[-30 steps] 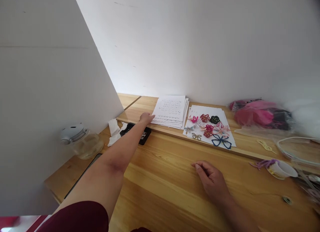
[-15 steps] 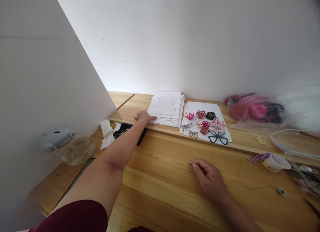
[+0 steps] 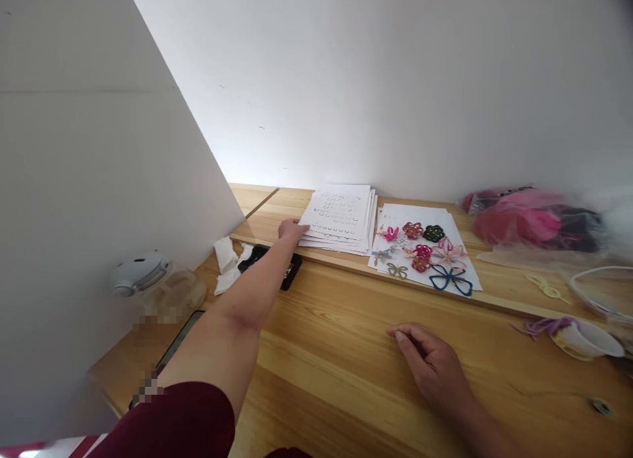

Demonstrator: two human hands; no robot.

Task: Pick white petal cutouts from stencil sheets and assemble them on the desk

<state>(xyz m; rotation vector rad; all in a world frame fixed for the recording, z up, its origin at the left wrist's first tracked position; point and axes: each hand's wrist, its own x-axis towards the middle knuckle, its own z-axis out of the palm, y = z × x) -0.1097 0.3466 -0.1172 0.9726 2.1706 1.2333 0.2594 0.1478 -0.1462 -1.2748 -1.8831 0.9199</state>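
Note:
My left hand (image 3: 291, 230) reaches across to the near left corner of a stack of white paper sheets (image 3: 336, 211). Its thumb lies at the sheets' edge and the fingers curl at their left side. Rows of small curved marks or pieces cover the top sheet; I cannot tell which. My right hand (image 3: 430, 362) hovers over or rests on the wooden table, thumb and fingertips pressed together; anything between them is too small to make out. Beyond it, several beaded flowers (image 3: 412, 230) and a dark blue butterfly shape (image 3: 451, 280) lie on other white sheets (image 3: 430, 214).
Beneath my left forearm sits a black tray (image 3: 291, 273), beside crumpled white tissue (image 3: 226, 255). A clear jar with a grey lid (image 3: 143, 270) stands left. On the right are plastic-bagged pink material (image 3: 534, 217), a white cup (image 3: 588, 339) with purple strands and a small spool (image 3: 602, 406).
The view has swung slightly left, so things sit further right. My left fingers have drawn in closer around the stack's corner. The right hand keeps its pinched shape.

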